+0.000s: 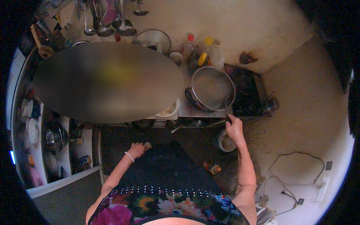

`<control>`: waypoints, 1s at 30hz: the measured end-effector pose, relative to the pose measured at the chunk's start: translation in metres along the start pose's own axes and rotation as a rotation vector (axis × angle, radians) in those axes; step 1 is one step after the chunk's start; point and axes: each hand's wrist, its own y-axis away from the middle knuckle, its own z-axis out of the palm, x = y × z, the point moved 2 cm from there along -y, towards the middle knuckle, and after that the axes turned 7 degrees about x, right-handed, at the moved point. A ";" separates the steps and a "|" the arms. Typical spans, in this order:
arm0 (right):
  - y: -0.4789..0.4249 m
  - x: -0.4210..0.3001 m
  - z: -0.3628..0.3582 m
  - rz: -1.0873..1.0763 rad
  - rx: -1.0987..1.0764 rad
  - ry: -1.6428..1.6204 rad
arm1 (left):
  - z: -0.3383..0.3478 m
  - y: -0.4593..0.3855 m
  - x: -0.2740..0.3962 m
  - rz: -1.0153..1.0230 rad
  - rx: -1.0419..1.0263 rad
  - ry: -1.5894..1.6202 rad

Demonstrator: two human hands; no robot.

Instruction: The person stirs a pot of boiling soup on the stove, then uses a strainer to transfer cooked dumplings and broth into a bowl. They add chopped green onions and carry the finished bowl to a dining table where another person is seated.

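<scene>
My right hand (234,128) is closed around the handle of a utensil (226,105), whose far end reaches into a round metal pan (213,87) on the stove. Steam or cloudy liquid blurs the inside of the pan. Low at my left side, beside my dark clothing, my left hand (138,149) has its fingers curled on a small pale object (148,144) that I cannot identify. A white bowl (172,109) with pale food shows partly at the counter's front edge, left of the pan. A large blurred oval hides most of the counter's left part.
Bottles (208,52) with red and yellow caps and a cup (176,57) stand behind the pan. A black cooktop (246,87) lies right of it. Below is a bucket (227,142). Ladles (105,30) hang on the wall; shelves (67,132) hold pots at left.
</scene>
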 end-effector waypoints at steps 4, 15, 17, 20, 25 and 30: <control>-0.008 -0.027 -0.003 0.506 -0.246 -0.579 | 0.004 0.006 0.001 0.023 0.086 -0.011; -0.001 -0.038 0.002 0.660 -0.230 -0.999 | 0.003 0.005 0.002 0.013 0.039 -0.050; -0.004 -0.036 0.005 0.628 -0.235 -0.905 | 0.002 0.004 0.002 -0.005 0.021 -0.058; -0.009 -0.033 0.014 0.578 -0.214 -0.756 | 0.001 0.004 0.000 -0.049 -0.013 -0.032; -0.018 -0.042 0.017 0.550 -0.258 -0.795 | 0.017 0.000 -0.011 -0.050 -0.004 -0.004; -0.016 -0.049 0.013 0.681 -0.204 -1.036 | 0.022 -0.001 -0.017 -0.059 0.003 -0.007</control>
